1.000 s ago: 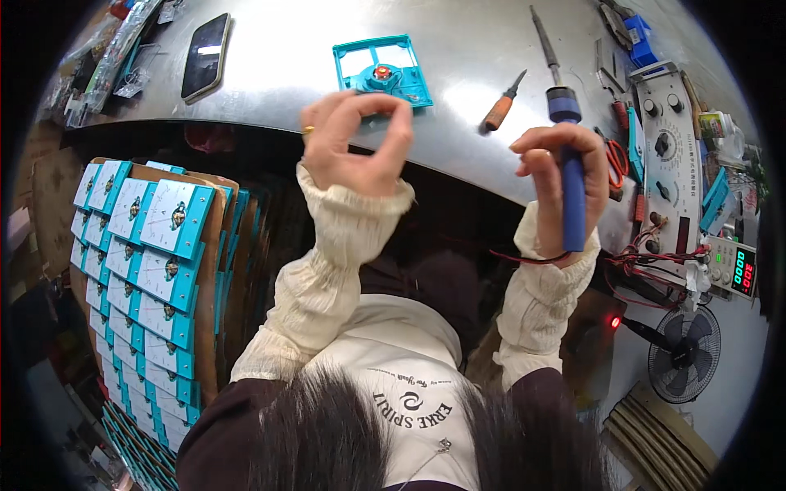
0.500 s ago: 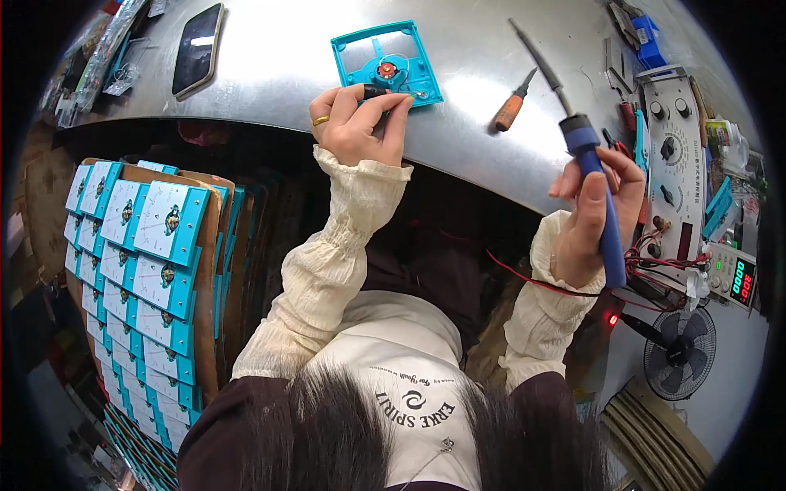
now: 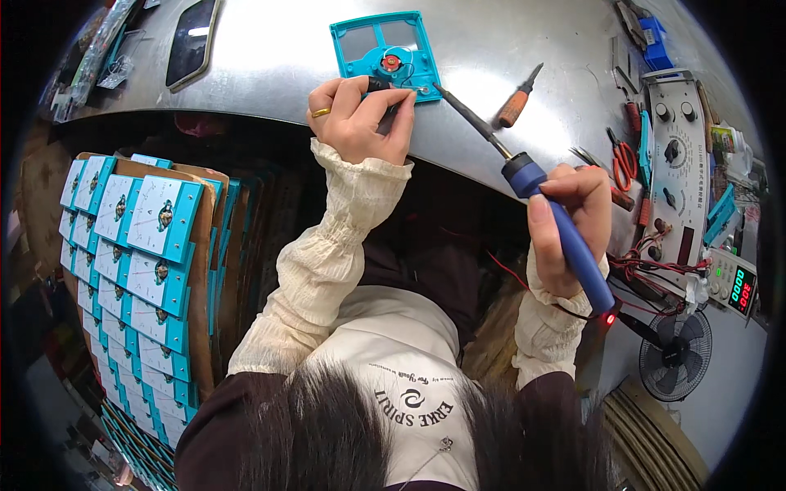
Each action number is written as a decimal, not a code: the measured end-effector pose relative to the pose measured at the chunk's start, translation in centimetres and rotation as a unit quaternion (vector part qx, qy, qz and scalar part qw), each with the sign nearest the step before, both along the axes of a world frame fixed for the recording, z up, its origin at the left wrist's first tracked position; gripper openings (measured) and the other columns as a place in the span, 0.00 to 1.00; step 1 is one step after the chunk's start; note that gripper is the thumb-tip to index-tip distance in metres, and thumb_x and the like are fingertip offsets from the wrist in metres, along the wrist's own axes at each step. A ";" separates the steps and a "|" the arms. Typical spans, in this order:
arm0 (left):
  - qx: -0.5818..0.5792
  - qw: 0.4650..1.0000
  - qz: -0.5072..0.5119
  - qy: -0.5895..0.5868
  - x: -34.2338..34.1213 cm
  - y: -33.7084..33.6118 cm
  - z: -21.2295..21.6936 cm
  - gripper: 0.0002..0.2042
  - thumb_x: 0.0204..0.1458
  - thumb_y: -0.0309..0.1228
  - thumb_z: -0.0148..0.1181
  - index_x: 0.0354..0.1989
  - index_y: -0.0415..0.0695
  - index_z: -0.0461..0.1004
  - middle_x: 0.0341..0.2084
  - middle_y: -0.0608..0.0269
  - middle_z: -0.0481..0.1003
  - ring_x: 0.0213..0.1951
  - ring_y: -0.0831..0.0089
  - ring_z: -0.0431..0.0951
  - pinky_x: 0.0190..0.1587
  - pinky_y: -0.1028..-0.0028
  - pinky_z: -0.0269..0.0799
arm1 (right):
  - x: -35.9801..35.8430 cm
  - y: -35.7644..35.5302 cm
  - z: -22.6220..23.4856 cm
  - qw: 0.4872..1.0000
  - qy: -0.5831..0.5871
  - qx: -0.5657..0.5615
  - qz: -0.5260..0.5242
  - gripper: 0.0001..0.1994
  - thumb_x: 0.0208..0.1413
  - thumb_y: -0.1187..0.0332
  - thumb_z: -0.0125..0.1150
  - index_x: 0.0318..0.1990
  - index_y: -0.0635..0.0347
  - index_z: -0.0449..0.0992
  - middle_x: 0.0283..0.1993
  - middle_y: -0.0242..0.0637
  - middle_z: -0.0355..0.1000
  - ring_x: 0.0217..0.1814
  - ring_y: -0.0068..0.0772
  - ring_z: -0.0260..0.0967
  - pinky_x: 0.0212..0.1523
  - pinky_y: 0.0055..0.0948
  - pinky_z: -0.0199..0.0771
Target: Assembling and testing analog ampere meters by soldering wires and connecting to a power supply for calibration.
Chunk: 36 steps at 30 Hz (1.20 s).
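Near the front edge of the metal bench lies a teal square plastic frame (image 3: 382,49) with a red round part (image 3: 391,63) and thin wires in it. My left hand (image 3: 360,123) is closed at the frame's near edge. A small black cylindrical piece (image 3: 378,84) sticks out from its fingers, mostly hidden by them. Thumb and index fingertip press together by the frame's near right corner; what is between them is too small to tell. My right hand (image 3: 573,217) grips the blue handle of a soldering iron (image 3: 565,237). The iron's dark tip reaches close to the frame's right edge.
An orange-handled screwdriver (image 3: 516,106) lies right of the frame, a phone (image 3: 193,42) far left. Red-handled pliers (image 3: 624,159) and a grey control box (image 3: 675,155) with red and black wires stand right. Teal panels on cardboard (image 3: 155,221) are stacked left; a fan (image 3: 675,356) is lower right.
My right hand has lowered the soldering iron and swung its tip leftward to near the frame's right edge. The left hand has stayed almost in place.
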<state>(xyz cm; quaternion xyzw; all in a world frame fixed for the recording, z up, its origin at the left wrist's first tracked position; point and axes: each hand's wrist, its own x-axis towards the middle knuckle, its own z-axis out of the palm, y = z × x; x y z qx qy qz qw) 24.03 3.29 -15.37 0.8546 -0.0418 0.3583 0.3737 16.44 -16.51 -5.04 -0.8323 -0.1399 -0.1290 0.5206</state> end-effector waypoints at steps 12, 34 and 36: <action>0.025 0.999 0.009 -0.028 0.0 0.1 0.1 0.07 0.38 0.31 0.75 0.28 0.49 0.84 0.30 0.68 0.76 0.44 0.66 0.69 0.47 0.66 0.64 | 0.8 1.2 0.4 0.999 0.028 -0.013 0.023 0.12 0.50 0.75 0.63 0.38 0.64 0.65 0.24 0.34 0.68 0.22 0.20 0.64 0.27 0.20 0.67; 0.053 0.997 0.005 -0.055 0.2 0.3 0.3 0.08 0.38 0.30 0.75 0.28 0.48 0.85 0.28 0.66 0.76 0.41 0.66 0.69 0.43 0.67 0.67 | 6.6 2.4 -0.4 0.995 -0.021 0.095 -0.020 0.12 0.59 0.69 0.64 0.48 0.61 0.73 0.32 0.32 0.73 0.32 0.17 0.72 0.33 0.17 0.70; 0.053 0.997 0.007 -0.053 0.1 0.3 0.4 0.07 0.38 0.30 0.75 0.28 0.48 0.85 0.29 0.66 0.76 0.41 0.66 0.69 0.44 0.67 0.67 | 8.7 3.0 -1.4 0.992 0.014 0.118 0.048 0.07 0.60 0.71 0.62 0.45 0.61 0.75 0.32 0.31 0.74 0.32 0.18 0.73 0.33 0.19 0.71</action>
